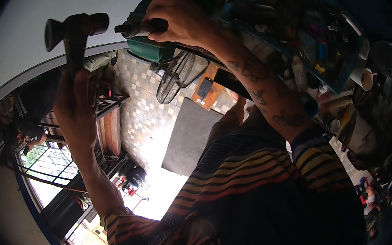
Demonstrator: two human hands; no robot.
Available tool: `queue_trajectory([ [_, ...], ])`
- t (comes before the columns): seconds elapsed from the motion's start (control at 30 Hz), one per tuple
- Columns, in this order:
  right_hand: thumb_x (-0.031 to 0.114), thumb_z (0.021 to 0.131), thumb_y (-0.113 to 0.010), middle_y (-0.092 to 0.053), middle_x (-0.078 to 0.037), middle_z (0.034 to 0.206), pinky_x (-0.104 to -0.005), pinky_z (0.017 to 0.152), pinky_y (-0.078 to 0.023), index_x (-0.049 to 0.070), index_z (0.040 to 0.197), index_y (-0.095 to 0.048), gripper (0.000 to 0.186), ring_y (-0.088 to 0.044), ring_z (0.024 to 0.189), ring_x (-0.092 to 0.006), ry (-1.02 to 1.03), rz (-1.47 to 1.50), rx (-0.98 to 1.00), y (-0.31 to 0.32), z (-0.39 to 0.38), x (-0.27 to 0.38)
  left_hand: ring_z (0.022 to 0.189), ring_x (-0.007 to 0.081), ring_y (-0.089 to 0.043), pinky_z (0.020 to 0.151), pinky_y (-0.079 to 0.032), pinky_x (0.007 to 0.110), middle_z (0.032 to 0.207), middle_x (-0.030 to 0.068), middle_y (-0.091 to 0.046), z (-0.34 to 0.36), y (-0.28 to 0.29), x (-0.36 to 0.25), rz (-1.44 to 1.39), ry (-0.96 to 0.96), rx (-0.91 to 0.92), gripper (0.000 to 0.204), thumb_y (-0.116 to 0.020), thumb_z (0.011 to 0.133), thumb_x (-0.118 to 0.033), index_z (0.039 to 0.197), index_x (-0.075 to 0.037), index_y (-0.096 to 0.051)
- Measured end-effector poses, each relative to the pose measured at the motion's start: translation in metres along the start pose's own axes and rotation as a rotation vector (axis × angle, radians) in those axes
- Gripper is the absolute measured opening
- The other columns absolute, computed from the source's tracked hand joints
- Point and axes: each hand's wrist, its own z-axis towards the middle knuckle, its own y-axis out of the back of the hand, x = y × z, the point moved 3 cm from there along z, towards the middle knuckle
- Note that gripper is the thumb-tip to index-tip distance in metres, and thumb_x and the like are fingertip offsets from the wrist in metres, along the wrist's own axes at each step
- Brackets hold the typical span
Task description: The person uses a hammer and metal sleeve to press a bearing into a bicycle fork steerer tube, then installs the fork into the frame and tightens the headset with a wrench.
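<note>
My left hand [75, 104] is raised and wrapped round the handle of a hammer [76, 27], whose dark head is uppermost. To its right, my right hand [178, 21] grips a dark, roughly cylindrical metal part [134, 30] with a narrower end pointing toward the hammer. A gap separates the hammer head from that part. Under and behind the part is a green, block-like body [152, 48], partly covered by my right hand; its kind is not clear.
Below the green body stand a black fan [175, 78] and a wooden stool [208, 92] bearing a phone. A grey mat [190, 132] lies on the tiled floor. Cluttered tools and a cup [362, 78] fill the right. Another person's hand [35, 139] shows at left by a metal rack.
</note>
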Motion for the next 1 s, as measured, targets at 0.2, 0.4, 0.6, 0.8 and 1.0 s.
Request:
queue_trajectory([
  [0.2, 0.029, 0.075, -0.090, -0.067, 0.000, 0.107, -0.0383, 0.095, -0.053, 0.013, 0.099, -0.077, 0.032, -0.063, 0.104, -0.0233, -0.002, 0.012, -0.010, -0.001, 0.000, 0.000, 0.058, 0.0008, -0.042, 0.049, -0.032, 0.021, 0.069, -0.0053, -0.049, -0.003, -0.011, 0.006, 0.213, -0.066, 0.062, 0.031, -0.056, 0.110, -0.035, 0.108, -0.006, -0.063],
  [0.4, 0.033, 0.074, -0.090, -0.067, -0.001, 0.108, -0.0386, 0.095, -0.052, 0.016, 0.099, -0.079, 0.033, -0.062, 0.107, -0.0236, -0.052, -0.030, 0.043, -0.002, 0.002, 0.003, 0.053, -0.0005, -0.038, 0.045, -0.027, 0.021, 0.067, -0.0066, -0.046, -0.002, -0.011, 0.018, 0.143, -0.023, 0.096, 0.032, -0.055, 0.111, -0.037, 0.107, -0.006, -0.062],
  [0.6, 0.034, 0.075, -0.091, -0.066, 0.000, 0.109, -0.0384, 0.096, -0.051, 0.017, 0.103, -0.078, 0.035, -0.060, 0.110, -0.0229, -0.039, -0.036, -0.015, -0.002, -0.002, 0.006, 0.048, -0.0022, -0.035, 0.042, -0.023, 0.020, 0.064, -0.0081, -0.046, -0.001, -0.014, 0.015, 0.125, -0.023, 0.089, 0.031, -0.056, 0.110, -0.038, 0.106, -0.007, -0.062],
  [0.8, 0.029, 0.075, -0.091, -0.066, 0.000, 0.112, -0.0387, 0.099, -0.051, 0.016, 0.104, -0.078, 0.035, -0.061, 0.109, -0.0227, -0.073, 0.017, -0.003, -0.005, -0.005, 0.003, 0.047, -0.0031, -0.032, 0.041, -0.021, 0.020, 0.062, -0.0096, -0.043, 0.000, -0.012, 0.019, 0.107, -0.014, 0.088, 0.030, -0.055, 0.111, -0.037, 0.107, -0.008, -0.062],
  [1.0, 0.028, 0.074, -0.091, -0.066, 0.000, 0.112, -0.0386, 0.100, -0.050, 0.015, 0.104, -0.078, 0.035, -0.061, 0.109, -0.0235, -0.056, 0.035, -0.042, -0.006, -0.006, 0.002, 0.046, -0.0033, -0.030, 0.040, -0.019, 0.021, 0.061, -0.0109, -0.040, -0.001, -0.011, 0.019, 0.108, -0.020, 0.086, 0.030, -0.055, 0.111, -0.036, 0.105, -0.008, -0.061],
])
